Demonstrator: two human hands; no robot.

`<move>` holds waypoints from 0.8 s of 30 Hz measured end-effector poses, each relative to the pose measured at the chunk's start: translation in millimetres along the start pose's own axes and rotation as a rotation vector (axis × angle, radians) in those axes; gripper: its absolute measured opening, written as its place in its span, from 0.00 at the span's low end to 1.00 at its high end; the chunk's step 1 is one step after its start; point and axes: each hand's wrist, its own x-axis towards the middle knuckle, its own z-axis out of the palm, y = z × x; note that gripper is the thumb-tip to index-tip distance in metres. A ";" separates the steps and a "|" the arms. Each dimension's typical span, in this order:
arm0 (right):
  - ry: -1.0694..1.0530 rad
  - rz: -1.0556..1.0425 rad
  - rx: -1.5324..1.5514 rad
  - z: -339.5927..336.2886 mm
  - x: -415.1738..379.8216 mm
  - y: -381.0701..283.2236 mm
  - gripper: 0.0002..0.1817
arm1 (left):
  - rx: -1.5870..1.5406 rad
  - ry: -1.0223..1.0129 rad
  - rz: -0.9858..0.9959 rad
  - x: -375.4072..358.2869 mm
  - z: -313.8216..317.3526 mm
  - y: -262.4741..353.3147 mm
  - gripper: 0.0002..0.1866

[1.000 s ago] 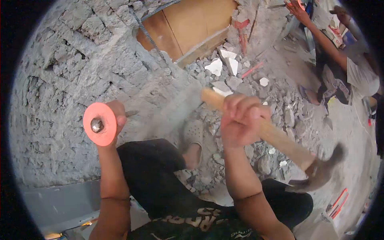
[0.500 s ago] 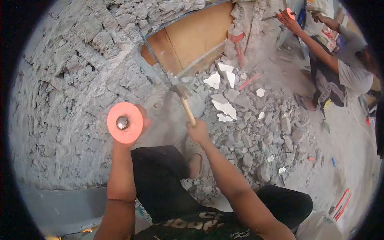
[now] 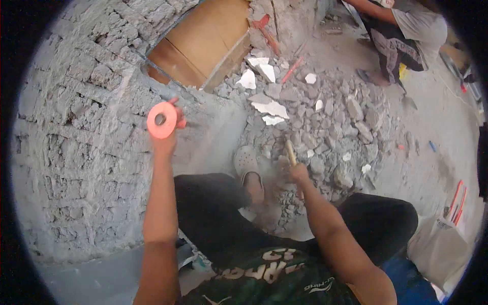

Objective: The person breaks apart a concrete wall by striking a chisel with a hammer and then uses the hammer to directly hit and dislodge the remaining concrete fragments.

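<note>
My left hand is closed behind an orange-pink round hand guard, which has a dark metal end at its centre; the rest of that tool is hidden. It is held up in front of the rough, chipped wall. My right hand grips the light wooden handle of a hammer above the rubble; the hammer's head is blurred and cannot be made out. Grey rubble with several white flakes lies beyond my right hand.
A wooden panel shows in the wall opening. Another person crouches at the upper right. A red tool leans near the opening. At the lower right stands a pale sack beside red-handled tools.
My right hand has swung the hammer away from the wall, down and to the right. My left hand with the guard is higher in view. The camera view has shifted right and down.
</note>
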 end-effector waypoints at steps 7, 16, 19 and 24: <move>-0.020 0.300 0.338 -62.5 -27.8 -50.4 0.18 | 0.358 0.063 0.258 50.0 31.0 -5.9 0.13; -0.118 0.312 0.341 -64.1 -57.4 -61.1 0.24 | 0.264 0.269 0.328 87.2 32.3 -26.1 0.09; -0.089 0.300 0.260 -59.6 -61.5 -57.7 0.20 | 0.310 0.357 0.469 83.7 30.4 -24.2 0.09; -0.049 0.254 0.317 -43.4 -58.5 -47.7 0.24 | 0.531 0.342 0.499 74.8 17.8 -32.7 0.11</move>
